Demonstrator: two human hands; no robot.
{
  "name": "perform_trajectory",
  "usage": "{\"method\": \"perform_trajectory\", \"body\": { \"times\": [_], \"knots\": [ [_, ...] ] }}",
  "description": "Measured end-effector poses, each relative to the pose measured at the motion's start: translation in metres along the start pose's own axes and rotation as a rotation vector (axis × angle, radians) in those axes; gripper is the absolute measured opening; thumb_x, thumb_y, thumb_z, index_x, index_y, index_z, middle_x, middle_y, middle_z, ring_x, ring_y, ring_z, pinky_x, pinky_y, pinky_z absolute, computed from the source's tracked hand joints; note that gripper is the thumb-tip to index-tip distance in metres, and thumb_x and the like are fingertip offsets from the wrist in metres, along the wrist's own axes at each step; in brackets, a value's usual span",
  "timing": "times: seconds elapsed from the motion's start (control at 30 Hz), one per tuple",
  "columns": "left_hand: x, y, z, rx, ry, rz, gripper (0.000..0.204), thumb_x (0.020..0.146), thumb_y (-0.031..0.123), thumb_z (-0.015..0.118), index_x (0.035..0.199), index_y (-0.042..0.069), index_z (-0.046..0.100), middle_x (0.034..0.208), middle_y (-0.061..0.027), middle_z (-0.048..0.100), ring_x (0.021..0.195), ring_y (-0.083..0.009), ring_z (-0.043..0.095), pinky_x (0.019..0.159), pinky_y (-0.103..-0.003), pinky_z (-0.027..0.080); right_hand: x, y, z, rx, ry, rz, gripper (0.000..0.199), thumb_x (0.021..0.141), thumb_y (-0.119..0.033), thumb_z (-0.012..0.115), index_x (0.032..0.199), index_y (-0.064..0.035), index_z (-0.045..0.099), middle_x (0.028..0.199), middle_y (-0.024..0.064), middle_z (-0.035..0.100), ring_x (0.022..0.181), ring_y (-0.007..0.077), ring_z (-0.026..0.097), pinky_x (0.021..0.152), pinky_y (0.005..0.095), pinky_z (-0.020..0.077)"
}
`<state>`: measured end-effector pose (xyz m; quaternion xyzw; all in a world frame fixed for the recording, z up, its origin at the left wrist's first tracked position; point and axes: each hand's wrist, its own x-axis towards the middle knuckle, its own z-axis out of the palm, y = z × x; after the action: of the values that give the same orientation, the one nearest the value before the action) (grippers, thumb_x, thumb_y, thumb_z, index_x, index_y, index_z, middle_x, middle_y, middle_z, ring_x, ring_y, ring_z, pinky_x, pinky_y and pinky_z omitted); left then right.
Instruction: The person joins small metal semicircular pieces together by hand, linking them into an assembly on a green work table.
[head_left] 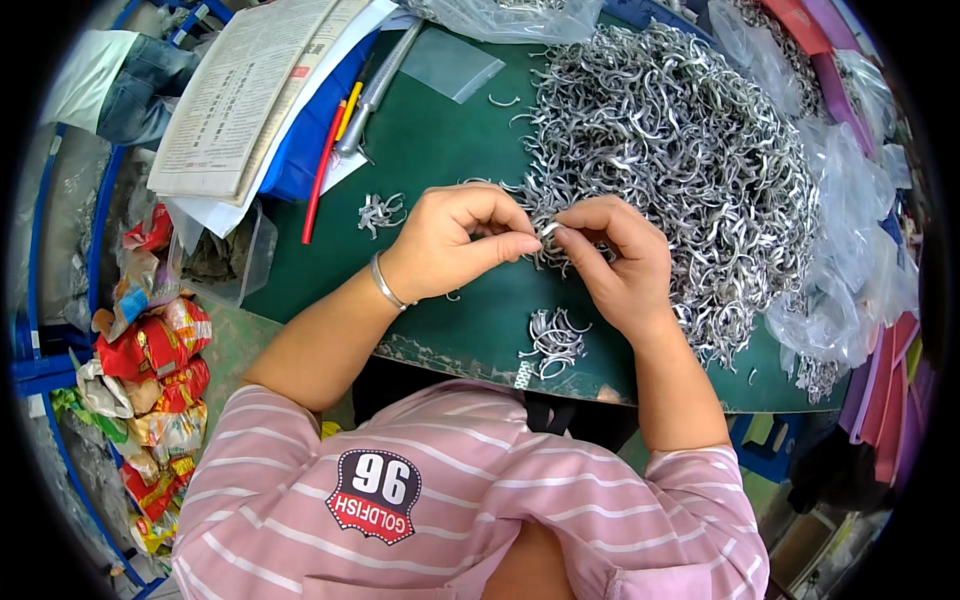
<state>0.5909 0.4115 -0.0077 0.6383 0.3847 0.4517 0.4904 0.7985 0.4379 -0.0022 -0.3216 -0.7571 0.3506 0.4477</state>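
At the left edge of a big heap of curved silvery metal pieces [680,150], my two hands meet fingertip to fingertip. A small curved metal piece [548,231] shows between them. My right hand [622,258] pinches it between thumb and index finger. My left hand [462,240] has its thumb and index finger closed at the near end of the same piece, though the exact contact is partly hidden. Below my hands, by the table's front edge, lies a small pile of curved pieces [555,340]. Another little cluster of metal pieces [380,213] is left of my left hand.
The green table [450,140] carries papers [240,100], a red pen [323,175], a yellow pencil [350,110], a metal-handled tool [375,95] and a flat clear bag [452,65]. Crumpled clear plastic [840,250] borders the heap. A clear bin [255,260] stands left, near colourful wrappers [165,350].
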Motion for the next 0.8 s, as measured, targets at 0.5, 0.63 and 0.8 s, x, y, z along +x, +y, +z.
{"method": "perform_trajectory", "body": {
  "times": [0.5,0.63,0.8],
  "knots": [
    [-0.001,0.002,0.003,0.058,0.0,0.027,0.009,0.083,-0.005,0.069,0.091,-0.005,0.066,0.091,-0.0102,0.064,0.08,-0.0139,0.065,0.067,-0.023,0.054,0.005,-0.002,-0.001,-0.078,0.011,-0.12,0.022,0.074,0.01,0.067,0.092,-0.0014,0.065,0.09,0.0092,0.064,0.078,0.018,0.065,0.065,0.0272,0.0527],
    [0.001,0.0,0.002,0.206,0.046,0.177,0.008,0.081,-0.005,0.07,0.087,-0.003,0.066,0.088,-0.011,0.066,0.078,-0.0159,0.065,0.066,-0.025,0.052,0.003,0.003,-0.003,0.332,0.153,0.281,0.025,0.087,0.009,0.053,0.11,0.0016,0.058,0.101,0.008,0.062,0.088,0.0129,0.066,0.072,0.0238,0.053],
    [0.005,0.002,0.001,0.424,0.039,0.367,0.014,0.074,-0.004,0.074,0.084,0.001,0.067,0.085,-0.0102,0.067,0.075,-0.0206,0.065,0.066,-0.029,0.051,0.005,-0.006,-0.008,0.44,0.047,0.442,0.019,0.099,-0.013,0.052,0.108,-0.0001,0.061,0.081,0.0027,0.065,0.069,0.007,0.062,0.057,0.0187,0.0473]
  ]
}}
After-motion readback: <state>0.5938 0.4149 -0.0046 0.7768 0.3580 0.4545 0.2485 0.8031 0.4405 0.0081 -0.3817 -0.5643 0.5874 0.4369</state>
